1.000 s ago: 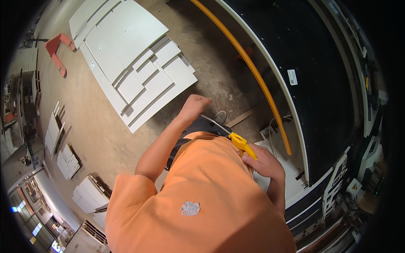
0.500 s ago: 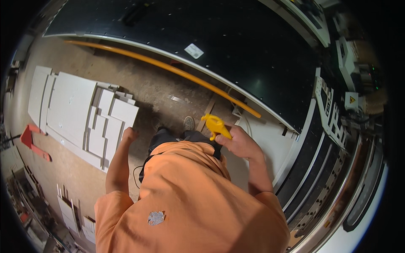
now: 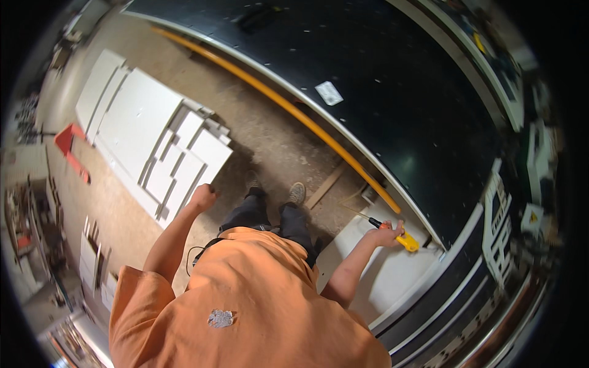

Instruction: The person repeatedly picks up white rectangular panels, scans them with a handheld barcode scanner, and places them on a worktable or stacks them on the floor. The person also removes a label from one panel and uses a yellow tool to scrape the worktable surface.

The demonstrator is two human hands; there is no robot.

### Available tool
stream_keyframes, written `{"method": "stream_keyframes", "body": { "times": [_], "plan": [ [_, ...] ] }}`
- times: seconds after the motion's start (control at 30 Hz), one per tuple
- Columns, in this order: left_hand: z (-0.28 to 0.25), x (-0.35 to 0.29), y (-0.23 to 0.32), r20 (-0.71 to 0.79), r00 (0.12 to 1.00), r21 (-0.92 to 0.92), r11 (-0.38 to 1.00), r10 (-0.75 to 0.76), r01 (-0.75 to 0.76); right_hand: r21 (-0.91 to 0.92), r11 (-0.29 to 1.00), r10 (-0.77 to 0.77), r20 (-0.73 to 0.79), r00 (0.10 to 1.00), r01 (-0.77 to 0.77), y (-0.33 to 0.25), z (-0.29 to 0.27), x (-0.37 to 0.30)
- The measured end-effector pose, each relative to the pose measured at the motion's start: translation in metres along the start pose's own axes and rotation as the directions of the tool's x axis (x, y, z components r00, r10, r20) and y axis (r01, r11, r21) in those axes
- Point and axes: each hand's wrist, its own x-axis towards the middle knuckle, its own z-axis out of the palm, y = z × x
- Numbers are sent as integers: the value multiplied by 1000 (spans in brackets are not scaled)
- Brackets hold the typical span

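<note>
My right hand (image 3: 385, 235) is closed round a yellow air blow gun (image 3: 407, 241), held over the pale panel beside the black machine bed. At the gun's other end, a black and red fitting (image 3: 376, 223) shows with a thin line running from it toward the floor. My left hand (image 3: 203, 199) hangs with fingers curled beside the near end of the stacked white panels (image 3: 144, 116); nothing can be made out in it. Both forearms reach forward from orange sleeves.
A long black machine bed (image 3: 368, 55) with a white label (image 3: 329, 93) spans the far side. An orange-yellow bar (image 3: 288, 109) runs along its edge. A red pallet-jack handle (image 3: 72, 153) stands left of the panels. A wooden strip (image 3: 325, 184) lies near my feet.
My right hand has swung out to the right with the blow gun, which is turned and now shows its fitting. The view has shifted, and the panels appear farther right.
</note>
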Motion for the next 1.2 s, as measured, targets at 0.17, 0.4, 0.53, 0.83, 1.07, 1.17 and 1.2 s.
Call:
{"method": "stream_keyframes", "body": {
  "times": [0.17, 0.4, 0.53, 0.83, 1.07, 1.17, 1.2],
  "plan": [
    [4, -78, -31, -25, 994, -78, 992, -105, 102, -49, 999, -4, 242, 970, 16, 74, 45, 19],
    [85, -149, -178, -32, 942, -215, 923, -333, 319, -701, 301, -281, 583, 763, 646, 102, 41, 13],
    [130, -179, -254, -92, 905, -379, 855, -415, 354, -722, -31, 107, 685, 720, 691, 113, -5, -3],
    [223, -244, -510, -237, 794, -740, 634, -560, 227, -711, 19, 601, 570, 560, 703, 145, -246, -228],
    [453, -320, -691, 9, 469, -952, 136, -883, 274, 553, 163, 891, 273, -363, 817, 81, -368, -502],
    [577, -359, -687, 166, 356, -954, -58, -919, 295, 490, 165, 913, 252, -321, 856, 80, -386, -594],
    [612, -368, -674, 360, 370, -907, -227, -856, 356, 497, 139, 923, 250, -294, 857, 82, -387, -617]
  ]
}}
